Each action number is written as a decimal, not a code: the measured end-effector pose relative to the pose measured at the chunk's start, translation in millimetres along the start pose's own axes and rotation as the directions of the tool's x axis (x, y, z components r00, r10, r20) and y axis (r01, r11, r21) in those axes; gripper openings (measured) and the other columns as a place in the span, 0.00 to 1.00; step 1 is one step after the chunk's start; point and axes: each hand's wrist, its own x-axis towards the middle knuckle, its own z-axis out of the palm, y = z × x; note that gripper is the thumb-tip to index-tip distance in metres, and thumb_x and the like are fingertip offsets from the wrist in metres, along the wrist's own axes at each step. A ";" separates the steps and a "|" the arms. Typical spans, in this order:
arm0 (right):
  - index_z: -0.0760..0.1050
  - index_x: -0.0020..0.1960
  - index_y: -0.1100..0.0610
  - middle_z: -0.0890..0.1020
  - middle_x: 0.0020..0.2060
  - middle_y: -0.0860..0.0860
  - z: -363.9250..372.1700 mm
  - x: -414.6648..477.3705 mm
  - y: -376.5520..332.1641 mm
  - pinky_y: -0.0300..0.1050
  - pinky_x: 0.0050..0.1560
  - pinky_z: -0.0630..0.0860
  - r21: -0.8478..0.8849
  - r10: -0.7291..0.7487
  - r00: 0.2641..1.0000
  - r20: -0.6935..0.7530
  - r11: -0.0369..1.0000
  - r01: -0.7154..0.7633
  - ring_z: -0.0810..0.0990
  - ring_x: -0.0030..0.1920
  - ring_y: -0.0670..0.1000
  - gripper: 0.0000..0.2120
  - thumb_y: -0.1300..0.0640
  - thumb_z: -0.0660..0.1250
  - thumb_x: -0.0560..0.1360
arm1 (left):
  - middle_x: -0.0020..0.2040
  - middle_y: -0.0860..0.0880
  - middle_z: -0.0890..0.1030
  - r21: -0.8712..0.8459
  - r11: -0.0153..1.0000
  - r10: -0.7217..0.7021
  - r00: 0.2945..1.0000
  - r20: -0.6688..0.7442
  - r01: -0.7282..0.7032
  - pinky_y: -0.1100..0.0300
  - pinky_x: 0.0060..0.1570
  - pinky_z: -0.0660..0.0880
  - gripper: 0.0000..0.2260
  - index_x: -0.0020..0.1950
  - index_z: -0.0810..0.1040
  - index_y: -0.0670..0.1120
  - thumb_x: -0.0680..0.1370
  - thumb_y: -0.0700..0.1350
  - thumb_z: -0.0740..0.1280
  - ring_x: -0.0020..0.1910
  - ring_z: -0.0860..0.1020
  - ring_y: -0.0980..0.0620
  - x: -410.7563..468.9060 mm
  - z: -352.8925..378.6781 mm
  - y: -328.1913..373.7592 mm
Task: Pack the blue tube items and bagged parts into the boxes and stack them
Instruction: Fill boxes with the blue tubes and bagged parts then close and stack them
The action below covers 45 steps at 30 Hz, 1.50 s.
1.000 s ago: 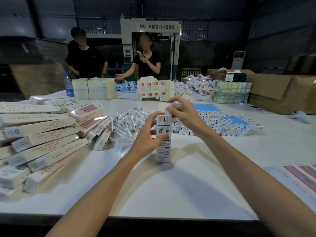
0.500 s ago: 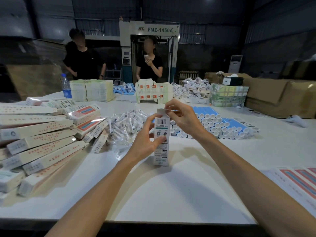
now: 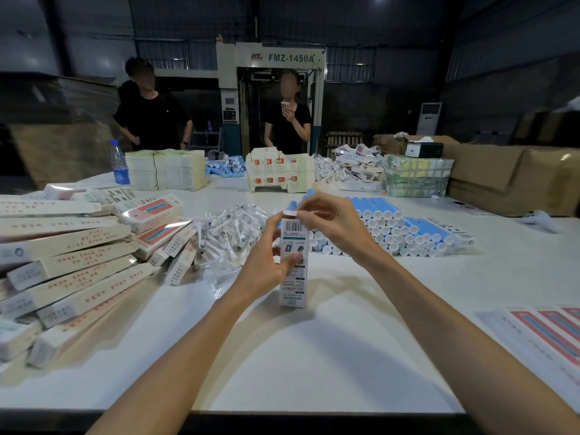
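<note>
Holding box (image 3: 293, 271) upright on worktop (image 3: 314, 356), centre: my left hand (image 3: 266, 262) wraps its middle, my right hand (image 3: 332, 224) pinches top flap (image 3: 290, 213). At 1 o'clock behind box, blue tubes (image 3: 392, 221) piled; at 11, bagged parts (image 3: 229, 237) heaped; at 9, packed boxes (image 3: 62, 262) stacked, leaning.

**Tally on the packing table**

One upright white cardboard box (image 3: 293, 262) stands mid-table. At the left lies a pile of long cream cardboard boxes (image 3: 72, 271) — more than a dozen show, and overlap hides any exact figure. There is one heap of clear plastic bagged parts (image 3: 229, 237), its pieces too tangled to count. The blue tubes with white caps (image 3: 392, 227) form one large layered stack, dozens of cap ends showing — too many to number. At the right edge lie flat printed carton blanks (image 3: 546, 334) with three red stripes in view. Farther back are one clear plastic water bottle with a blue label (image 3: 120, 163) and two people in black shirts (image 3: 150, 120).
</note>
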 end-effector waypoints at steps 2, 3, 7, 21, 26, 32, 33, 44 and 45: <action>0.82 0.51 0.62 0.88 0.49 0.53 2.2 -1.4 -1.4 0.43 0.49 0.82 0.072 0.079 0.997 0.004 0.994 -0.079 0.87 0.52 0.52 0.05 0.62 0.75 0.77 | 0.63 0.61 0.80 -0.001 1.000 -0.004 1.000 -0.001 0.004 0.75 0.43 0.77 0.34 0.73 0.61 0.71 0.81 0.42 0.75 0.54 0.81 0.71 -0.2 0.3 -0.5; 0.82 0.51 0.62 0.88 0.49 0.53 2.5 -1.8 -1.5 0.42 0.49 0.81 0.100 0.112 0.994 -0.001 0.989 -0.111 0.87 0.52 0.51 0.05 0.62 0.75 0.77 | 0.63 0.62 0.79 0.001 1.000 -0.002 1.000 0.001 0.002 0.75 0.43 0.77 0.34 0.73 0.61 0.72 0.81 0.42 0.75 0.54 0.81 0.71 -0.2 0.7 -0.4; 0.84 0.50 0.61 0.88 0.48 0.57 1.9 -1.6 -1.8 0.45 0.51 0.83 0.169 0.162 0.986 -0.032 0.974 -0.154 0.87 0.51 0.55 0.05 0.61 0.77 0.76 | 0.62 0.62 0.78 0.028 1.000 0.010 1.000 0.009 -0.010 0.73 0.43 0.78 0.35 0.74 0.59 0.71 0.81 0.42 0.75 0.54 0.81 0.71 -0.5 1.3 0.3; 0.87 0.48 0.59 0.88 0.47 0.58 -10.8 11.2 -8.2 0.44 0.48 0.84 0.193 0.264 0.961 0.078 0.942 -0.274 0.88 0.50 0.56 0.05 0.61 0.79 0.73 | 0.66 0.64 0.75 0.019 1.000 0.018 0.999 0.047 -0.019 0.61 0.50 0.78 0.37 0.68 0.53 0.79 0.79 0.51 0.77 0.57 0.80 0.72 0.6 -4.1 1.0; 0.86 0.50 0.63 0.89 0.48 0.54 -16.1 16.6 -18.4 0.41 0.44 0.83 0.098 0.260 0.952 0.164 0.956 -0.278 0.88 0.50 0.53 0.05 0.64 0.77 0.74 | 0.66 0.58 0.81 -0.023 0.999 0.042 0.999 0.033 -0.041 0.45 0.58 0.83 0.37 0.73 0.53 0.65 0.79 0.46 0.77 0.56 0.85 0.57 0.3 -3.0 -1.7; 0.86 0.54 0.62 0.89 0.48 0.54 -17.7 11.0 -20.8 0.41 0.49 0.82 0.032 0.221 0.958 0.181 0.973 -0.230 0.88 0.51 0.52 0.07 0.62 0.76 0.77 | 0.66 0.50 0.81 0.009 0.996 0.086 0.996 0.031 -0.086 0.43 0.54 0.85 0.37 0.77 0.57 0.68 0.79 0.49 0.77 0.55 0.86 0.52 -3.8 -3.0 -0.6; 0.85 0.55 0.62 0.89 0.49 0.54 -18.4 7.9 -19.5 0.42 0.50 0.82 0.042 0.209 0.961 0.182 0.975 -0.220 0.88 0.51 0.52 0.07 0.61 0.75 0.78 | 0.65 0.50 0.81 0.013 0.997 0.081 0.996 0.027 -0.081 0.41 0.55 0.85 0.36 0.77 0.58 0.67 0.79 0.48 0.77 0.55 0.86 0.52 -4.0 -2.7 -1.1; 0.86 0.58 0.61 0.88 0.53 0.51 2.2 -19.3 1.1 0.42 0.55 0.82 0.070 0.114 0.991 -0.065 0.992 -0.110 0.86 0.56 0.50 0.12 0.67 0.75 0.76 | 0.59 0.51 0.83 -0.049 0.997 0.067 0.998 0.004 -0.067 0.62 0.49 0.82 0.33 0.73 0.63 0.65 0.79 0.43 0.77 0.54 0.86 0.54 2.3 -0.7 -6.1; 0.86 0.58 0.61 0.88 0.52 0.52 2.7 -18.4 0.2 0.41 0.54 0.82 0.060 0.111 0.991 -0.068 0.992 -0.107 0.87 0.55 0.50 0.12 0.68 0.75 0.76 | 0.59 0.52 0.83 -0.052 0.996 0.067 0.998 0.000 -0.067 0.64 0.47 0.82 0.32 0.73 0.64 0.65 0.79 0.43 0.77 0.54 0.86 0.55 2.1 -0.8 -5.8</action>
